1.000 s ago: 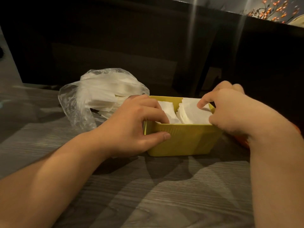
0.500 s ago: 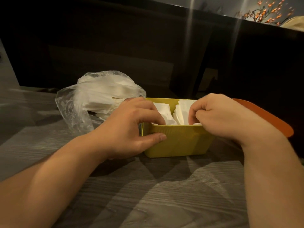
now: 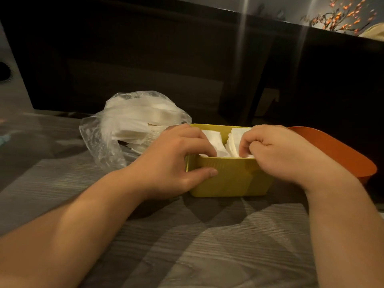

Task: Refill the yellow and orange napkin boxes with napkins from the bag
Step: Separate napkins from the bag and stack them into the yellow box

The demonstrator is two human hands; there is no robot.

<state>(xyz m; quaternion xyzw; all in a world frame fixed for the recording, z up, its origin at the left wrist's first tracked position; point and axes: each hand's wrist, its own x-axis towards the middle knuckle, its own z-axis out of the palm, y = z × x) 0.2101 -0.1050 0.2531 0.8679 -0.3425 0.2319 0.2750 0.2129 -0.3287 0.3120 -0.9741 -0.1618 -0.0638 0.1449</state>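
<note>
Item 1. The yellow napkin box (image 3: 230,177) stands upright on the grey wood-grain desk (image 3: 207,246), its ribbed front wall facing the camera. It serves as the reference point below.

Item 2. White napkins (image 3: 233,140) stand on edge inside the box in two bunches with a gap between them. Their top edges rise just above the near rim.

Item 3. The left hand (image 3: 176,159) grips the left end of the box. The thumb presses flat on the front wall and the fingers curl over the rim, with their tips against the left bunch.

Item 4. The right hand (image 3: 284,154) is at the right end of the box, fingers curled tight and closed on the top edges of the right bunch (how many sheets it holds cannot be told). Its wrist hides the box's right corner.

Item 5. The clear plastic bag (image 3: 116,129) lies on the desk just left of the box and slightly behind it, crumpled. White folded paper shows through the film, and the left hand hides where bag and box meet.

Item 6. The orange napkin box (image 3: 336,154) sits right of the yellow box, mostly behind the right forearm. Its contents are not visible.

Item 7. Behind the box is dark furniture, and a branch with orange blossoms (image 3: 340,17) shows far back to the right.
</note>
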